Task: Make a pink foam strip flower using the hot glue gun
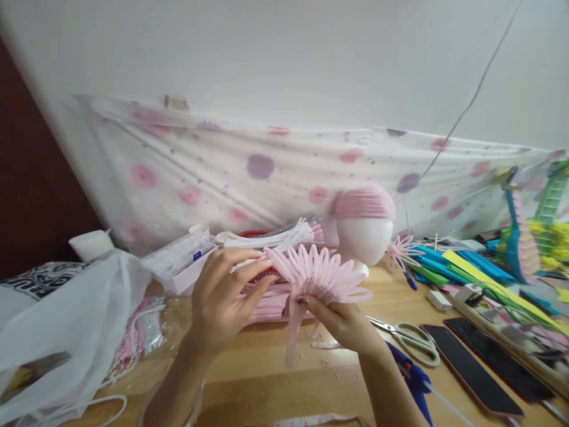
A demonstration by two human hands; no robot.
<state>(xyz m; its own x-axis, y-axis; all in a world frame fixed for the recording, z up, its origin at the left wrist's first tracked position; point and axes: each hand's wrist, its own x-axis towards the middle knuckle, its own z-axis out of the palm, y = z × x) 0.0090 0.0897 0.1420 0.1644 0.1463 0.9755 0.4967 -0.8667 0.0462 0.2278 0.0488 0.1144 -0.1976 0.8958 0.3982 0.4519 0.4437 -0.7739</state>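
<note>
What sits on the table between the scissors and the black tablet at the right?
In the head view, a dark phone lies between the scissors and the black tablet.

Your wooden table (267, 379) carries scissors (411, 341) and two dark phones (471, 370) near your right. Blue and yellow foam strips (462, 267) lie far right. A white foam head (364, 237) stands at the far middle. A clear plastic box (182, 258) and white bag (75, 320) sit left.
</note>
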